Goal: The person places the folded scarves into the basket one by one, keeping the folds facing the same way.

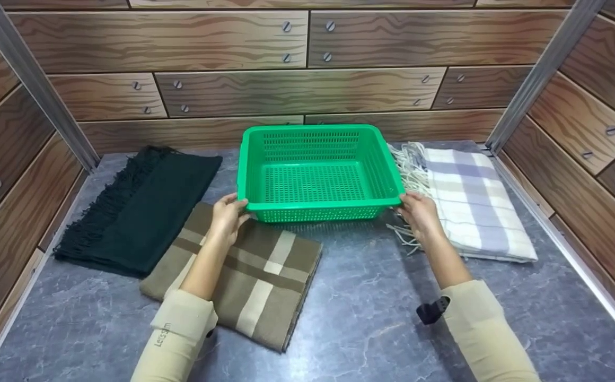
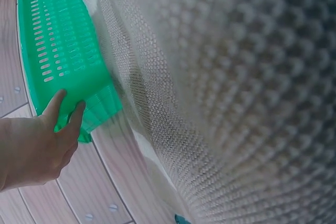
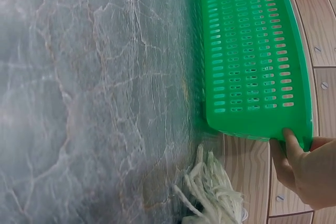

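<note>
1. Head view: the green basket (image 1: pixel 323 204), held between both hands before a plank-patterned wall (image 1: pixel 233 42), shows its interior; a dark fringed cloth (image 1: pixel 148 212) lies to its left, a brown plaid cloth (image 1: pixel 265 281) at its near left, a white-and-lavender cloth (image 1: pixel 480 204) to its right.
2. Left wrist view: a fabric weave (image 2: pixel 210 103), enlarged at close range, beside the basket.
3. Right wrist view: the basket's slotted outer wall (image 3: pixel 247 51), fuller than from above; pale tassels (image 3: pixel 212 187) near its right corner.
4. Left hand (image 1: pixel 227 216): pinches the basket's near left corner, forearm extended forward.
5. Right hand (image 1: pixel 419 212): pinches the near right corner, forearm slanting inward toward the basket.
</note>
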Motion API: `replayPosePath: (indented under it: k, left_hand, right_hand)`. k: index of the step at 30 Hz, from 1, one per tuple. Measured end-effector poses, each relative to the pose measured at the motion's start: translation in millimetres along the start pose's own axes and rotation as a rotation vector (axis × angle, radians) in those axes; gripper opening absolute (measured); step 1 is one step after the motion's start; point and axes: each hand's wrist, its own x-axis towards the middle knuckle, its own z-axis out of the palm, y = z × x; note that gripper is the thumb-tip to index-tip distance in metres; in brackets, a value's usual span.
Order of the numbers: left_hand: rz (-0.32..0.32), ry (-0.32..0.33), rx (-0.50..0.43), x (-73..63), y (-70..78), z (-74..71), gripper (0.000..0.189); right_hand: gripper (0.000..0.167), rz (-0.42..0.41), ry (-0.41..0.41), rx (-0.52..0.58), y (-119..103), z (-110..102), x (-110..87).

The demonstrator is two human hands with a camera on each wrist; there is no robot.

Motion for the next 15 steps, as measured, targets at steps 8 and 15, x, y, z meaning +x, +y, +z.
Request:
replayPosePath:
  k: [8, 15]
  left_hand:
    - [-0.014, 0.0, -0.013, -2.3, -0.7, -0.3, 0.049]
    - [-0.009, -0.013, -0.042, -2.4, -0.7, -0.3, 0.048]
  right_hand:
    - [0.048, 0.012, -0.016, -0.01, -0.2, -1.3, -3.5]
    - [0.048, 0.034, -0.016, -0.03, -1.6, -0.3, -2.5]
